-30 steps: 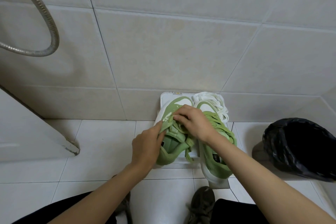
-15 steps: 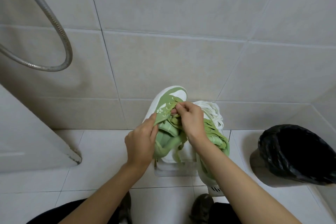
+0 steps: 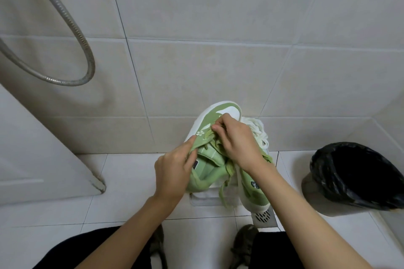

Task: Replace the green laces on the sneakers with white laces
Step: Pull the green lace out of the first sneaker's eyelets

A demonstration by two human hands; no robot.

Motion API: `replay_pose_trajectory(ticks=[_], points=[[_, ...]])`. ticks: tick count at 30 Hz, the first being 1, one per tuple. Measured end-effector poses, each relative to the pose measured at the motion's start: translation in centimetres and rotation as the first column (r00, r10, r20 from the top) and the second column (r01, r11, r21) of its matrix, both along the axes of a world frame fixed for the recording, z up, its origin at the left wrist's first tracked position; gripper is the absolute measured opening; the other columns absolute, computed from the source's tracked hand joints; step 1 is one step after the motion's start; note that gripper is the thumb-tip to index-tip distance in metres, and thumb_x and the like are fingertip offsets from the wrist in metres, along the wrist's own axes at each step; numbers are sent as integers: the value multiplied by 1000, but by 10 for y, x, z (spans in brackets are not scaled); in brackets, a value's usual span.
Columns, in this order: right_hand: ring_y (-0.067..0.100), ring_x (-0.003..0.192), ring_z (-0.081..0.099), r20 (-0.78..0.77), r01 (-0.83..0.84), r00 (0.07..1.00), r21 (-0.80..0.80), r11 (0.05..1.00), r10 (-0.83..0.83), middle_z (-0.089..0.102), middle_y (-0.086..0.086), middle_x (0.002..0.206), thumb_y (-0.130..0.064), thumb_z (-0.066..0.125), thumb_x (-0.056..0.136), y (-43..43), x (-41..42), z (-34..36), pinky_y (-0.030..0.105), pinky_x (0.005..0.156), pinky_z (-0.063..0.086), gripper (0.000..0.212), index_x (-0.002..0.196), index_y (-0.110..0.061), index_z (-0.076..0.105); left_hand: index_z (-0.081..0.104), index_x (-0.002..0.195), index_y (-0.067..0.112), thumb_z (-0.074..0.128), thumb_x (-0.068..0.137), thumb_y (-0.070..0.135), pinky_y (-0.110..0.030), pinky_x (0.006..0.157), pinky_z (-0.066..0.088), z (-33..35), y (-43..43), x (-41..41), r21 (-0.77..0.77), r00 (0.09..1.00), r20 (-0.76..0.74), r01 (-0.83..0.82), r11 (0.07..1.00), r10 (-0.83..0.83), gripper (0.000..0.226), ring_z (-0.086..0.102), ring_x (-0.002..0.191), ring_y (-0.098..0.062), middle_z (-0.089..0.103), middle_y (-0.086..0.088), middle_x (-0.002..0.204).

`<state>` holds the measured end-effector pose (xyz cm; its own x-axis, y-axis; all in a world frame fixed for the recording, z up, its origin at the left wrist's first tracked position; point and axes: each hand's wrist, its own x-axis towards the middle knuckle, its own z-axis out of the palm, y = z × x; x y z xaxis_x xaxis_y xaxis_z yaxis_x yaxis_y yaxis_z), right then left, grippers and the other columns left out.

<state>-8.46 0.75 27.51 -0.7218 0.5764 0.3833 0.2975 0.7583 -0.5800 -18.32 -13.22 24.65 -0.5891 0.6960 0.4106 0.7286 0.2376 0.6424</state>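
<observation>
The fingers (image 3: 221, 125) of your right hand (image 3: 237, 144) pinch a green lace (image 3: 209, 136) on the raised sneaker (image 3: 218, 109), your left hand (image 3: 173, 169) grips its side, the second sneaker (image 3: 251, 184) sits on the floor (image 3: 122, 181), white laces (image 3: 259, 130) behind.

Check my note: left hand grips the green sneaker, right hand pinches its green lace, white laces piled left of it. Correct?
Wrong side: in the head view the white laces are piled right of the sneaker, behind the right hand. The rest holds.
</observation>
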Motion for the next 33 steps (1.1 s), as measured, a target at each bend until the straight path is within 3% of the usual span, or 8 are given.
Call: replay_pose_trajectory(ticks=[3,7,9,16,20,24,28,33], points=[[23,59,43,93,19,995,32,999,-22,54,5,69,-20,44,100,-5,-6,-13,33,55,23,16,86,-16,36,69,116,17,67,88,12,-29,54,39,-3,0,-2,-42,999,-31,29,999,-30,29,61,58,-30,71,-5,71],[15,43,55,-87,353,902,-417,838,-424,61,10,68,-13,35,102,23,-4,-12,31,44,41,13,89,-13,35,73,109,13,64,81,12,-25,49,47,-7,-7,0,1,981,-155,119,993,-117,29,63,56,-17,74,2,79],[12,46,54,-136,383,864,-448,808,-485,62,7,65,-15,38,102,40,9,-6,29,52,42,12,91,-12,41,71,112,18,60,84,16,-24,54,47,-7,-10,3,30,989,-71,134,991,-131,30,61,58,-10,73,5,78],[11,107,58,-306,48,899,-643,764,-314,63,-3,112,-8,53,96,-3,32,9,23,89,48,21,114,-18,53,69,117,22,58,93,17,-35,79,55,12,-13,6,123,915,404,-47,991,-7,27,67,83,-8,73,9,93],[10,99,66,-505,-246,812,-749,614,-291,67,5,116,-10,63,90,-32,58,16,19,81,52,27,116,-16,56,67,119,13,59,93,14,-25,82,53,27,-22,6,212,899,437,-90,973,-12,28,66,88,-4,72,2,104],[10,85,63,-211,51,924,-758,650,-319,59,-6,106,-16,71,85,-41,54,31,23,76,51,43,123,-23,51,66,120,16,58,93,12,-17,83,51,33,-27,8,269,899,436,-93,959,-35,28,63,88,11,70,11,106],[5,68,56,-314,8,859,-780,625,-403,62,-6,79,-7,63,88,-41,50,54,15,58,44,19,105,-15,66,66,119,22,59,93,12,-4,75,46,36,-28,16,275,904,425,-88,957,-39,29,61,87,16,64,33,95],[2,69,65,-118,79,960,-756,649,-254,62,-4,93,-44,66,86,-63,48,62,17,52,50,41,121,-29,52,66,119,20,61,92,13,-2,71,45,38,-29,21,274,911,410,-94,957,-28,29,59,81,19,61,37,89]])
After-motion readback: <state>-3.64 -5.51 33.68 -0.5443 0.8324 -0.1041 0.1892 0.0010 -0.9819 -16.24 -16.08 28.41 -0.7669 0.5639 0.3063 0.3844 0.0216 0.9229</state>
